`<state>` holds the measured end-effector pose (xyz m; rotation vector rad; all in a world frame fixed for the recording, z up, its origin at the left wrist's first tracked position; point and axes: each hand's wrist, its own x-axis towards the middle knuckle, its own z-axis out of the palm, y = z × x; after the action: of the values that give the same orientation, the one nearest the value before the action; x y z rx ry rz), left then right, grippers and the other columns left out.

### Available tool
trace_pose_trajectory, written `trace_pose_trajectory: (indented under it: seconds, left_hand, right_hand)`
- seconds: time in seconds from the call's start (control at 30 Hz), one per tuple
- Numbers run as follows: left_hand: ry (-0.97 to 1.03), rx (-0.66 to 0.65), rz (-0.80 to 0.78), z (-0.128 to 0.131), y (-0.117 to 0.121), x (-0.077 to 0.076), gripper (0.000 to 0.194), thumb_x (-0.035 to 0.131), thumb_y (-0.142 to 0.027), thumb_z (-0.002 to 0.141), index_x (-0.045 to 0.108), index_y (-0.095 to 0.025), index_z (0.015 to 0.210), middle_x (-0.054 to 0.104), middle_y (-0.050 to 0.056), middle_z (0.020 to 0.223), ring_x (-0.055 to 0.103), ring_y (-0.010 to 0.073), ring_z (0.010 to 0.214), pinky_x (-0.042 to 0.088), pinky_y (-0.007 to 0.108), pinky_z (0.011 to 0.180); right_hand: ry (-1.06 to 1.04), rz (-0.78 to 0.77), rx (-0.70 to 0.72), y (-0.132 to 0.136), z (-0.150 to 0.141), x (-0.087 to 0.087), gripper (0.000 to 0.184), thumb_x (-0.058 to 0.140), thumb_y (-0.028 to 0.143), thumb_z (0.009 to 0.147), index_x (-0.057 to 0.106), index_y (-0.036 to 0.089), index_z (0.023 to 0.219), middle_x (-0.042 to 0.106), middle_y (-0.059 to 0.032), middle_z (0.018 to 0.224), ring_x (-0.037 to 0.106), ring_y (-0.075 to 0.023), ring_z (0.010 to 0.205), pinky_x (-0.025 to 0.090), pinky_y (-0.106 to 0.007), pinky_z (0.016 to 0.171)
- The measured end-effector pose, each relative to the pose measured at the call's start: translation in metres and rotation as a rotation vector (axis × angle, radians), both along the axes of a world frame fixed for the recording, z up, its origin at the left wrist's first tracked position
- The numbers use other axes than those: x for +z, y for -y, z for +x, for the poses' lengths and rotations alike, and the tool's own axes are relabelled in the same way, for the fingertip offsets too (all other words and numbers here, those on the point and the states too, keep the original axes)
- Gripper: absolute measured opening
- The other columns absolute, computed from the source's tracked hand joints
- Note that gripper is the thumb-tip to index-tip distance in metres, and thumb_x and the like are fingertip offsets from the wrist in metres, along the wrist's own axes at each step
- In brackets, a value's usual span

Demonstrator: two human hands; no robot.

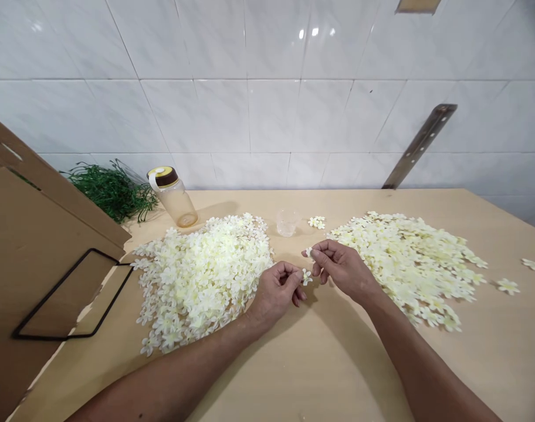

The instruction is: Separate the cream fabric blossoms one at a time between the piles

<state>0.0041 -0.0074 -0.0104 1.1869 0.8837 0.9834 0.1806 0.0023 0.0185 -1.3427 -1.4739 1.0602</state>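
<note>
Two heaps of small white and pale yellow fabric flowers lie on a light wooden table [329, 363]: a thick left heap [201, 275] and a flatter right heap [408, 264]. Between them my left hand [276, 290] pinches a single small flower [306, 276] in its fingertips. My right hand [340, 266] is close beside it, fingers curled, pinching another small flower piece [308, 252] at the tips. Both hands hover just above the tabletop.
A small clear cup [287, 223] and a little cluster of flowers [317, 222] sit behind the hands. A tilted plastic bottle [173, 196], green artificial grass [111, 190], a cardboard box [34, 252] at left, stray flowers [508, 286] at right, and a tiled wall behind.
</note>
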Motion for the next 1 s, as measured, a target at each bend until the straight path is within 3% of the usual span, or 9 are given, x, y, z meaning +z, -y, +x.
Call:
trace_pose_trajectory:
  seconds: [0.23, 0.33, 0.43, 0.63, 0.7, 0.8, 0.9, 1.0]
  left_hand:
    - [0.023, 0.003, -0.005, 0.000, -0.001, -0.001, 0.029, 0.062, -0.043, 0.084, 0.056, -0.015, 0.082, 0.058, -0.002, 0.051, 0.052, 0.0097, 0.042, 0.043, 0.021, 0.044]
    - [0.072, 0.052, 0.000, 0.000, 0.000, 0.000, 0.029, 0.060, -0.043, 0.085, 0.054, -0.015, 0.082, 0.059, -0.001, 0.056, 0.054, 0.0098, 0.045, 0.042, 0.020, 0.043]
    - [0.096, 0.125, 0.007, 0.000, 0.001, 0.001, 0.027, 0.058, -0.042, 0.086, 0.052, -0.016, 0.082, 0.060, 0.000, 0.066, 0.056, 0.0093, 0.048, 0.042, 0.019, 0.043]
    - [0.066, 0.117, 0.020, 0.000, 0.000, 0.000, 0.028, 0.057, -0.043, 0.087, 0.053, -0.016, 0.082, 0.059, -0.001, 0.067, 0.055, 0.0084, 0.046, 0.040, 0.019, 0.040]
    - [0.048, 0.110, 0.036, 0.000, 0.000, -0.002, 0.027, 0.057, -0.042, 0.088, 0.054, -0.016, 0.082, 0.058, -0.001, 0.064, 0.054, 0.0083, 0.046, 0.039, 0.018, 0.041]
    - [0.014, 0.096, 0.066, -0.001, 0.001, -0.003, 0.027, 0.056, -0.041, 0.089, 0.056, -0.015, 0.082, 0.055, -0.003, 0.055, 0.052, 0.0085, 0.044, 0.040, 0.018, 0.042]
    - [0.000, 0.082, 0.081, -0.001, 0.001, -0.004, 0.028, 0.057, -0.042, 0.088, 0.057, -0.015, 0.081, 0.055, -0.003, 0.051, 0.050, 0.0085, 0.042, 0.040, 0.019, 0.041]
    - [0.004, 0.081, 0.083, -0.001, -0.001, -0.006, 0.029, 0.058, -0.043, 0.087, 0.056, -0.015, 0.082, 0.055, -0.003, 0.050, 0.049, 0.0082, 0.040, 0.040, 0.019, 0.040]
  right_hand:
    - [0.108, -0.029, -0.017, 0.000, 0.005, 0.005, 0.035, 0.057, 0.051, 0.086, 0.063, 0.017, 0.091, 0.064, -0.0014, 0.061, 0.057, -0.0129, 0.049, 0.049, -0.025, 0.048]
    - [0.364, 0.021, -0.042, 0.003, 0.010, 0.012, 0.027, 0.056, 0.046, 0.087, 0.065, 0.020, 0.087, 0.064, 0.0002, 0.059, 0.057, -0.0139, 0.049, 0.045, -0.026, 0.050]
    - [0.641, 0.141, 0.000, 0.005, 0.015, 0.016, 0.017, 0.058, 0.037, 0.086, 0.067, 0.023, 0.082, 0.068, -0.0005, 0.071, 0.062, -0.0159, 0.062, 0.045, -0.028, 0.061]
    - [0.853, 0.191, 0.095, 0.006, 0.025, 0.015, 0.010, 0.059, 0.026, 0.082, 0.069, 0.023, 0.082, 0.069, -0.0040, 0.088, 0.061, -0.0183, 0.074, 0.043, -0.030, 0.068]
    - [0.818, 0.180, 0.028, 0.006, 0.025, 0.017, 0.012, 0.060, 0.028, 0.082, 0.070, 0.022, 0.086, 0.069, -0.0057, 0.090, 0.060, -0.0188, 0.073, 0.044, -0.031, 0.068]
    - [0.567, 0.078, -0.070, 0.009, 0.018, 0.024, 0.026, 0.058, 0.041, 0.085, 0.069, 0.021, 0.097, 0.068, -0.0062, 0.084, 0.057, -0.0170, 0.065, 0.043, -0.029, 0.059]
    - [0.258, -0.116, 0.103, 0.012, 0.008, 0.029, 0.042, 0.056, 0.053, 0.086, 0.067, 0.020, 0.109, 0.060, -0.0017, 0.068, 0.049, -0.0130, 0.052, 0.039, -0.025, 0.047]
    - [0.102, -0.243, 0.289, 0.012, 0.000, 0.025, 0.041, 0.060, 0.053, 0.083, 0.071, 0.018, 0.101, 0.047, 0.0027, 0.057, 0.041, -0.0102, 0.048, 0.035, -0.023, 0.044]
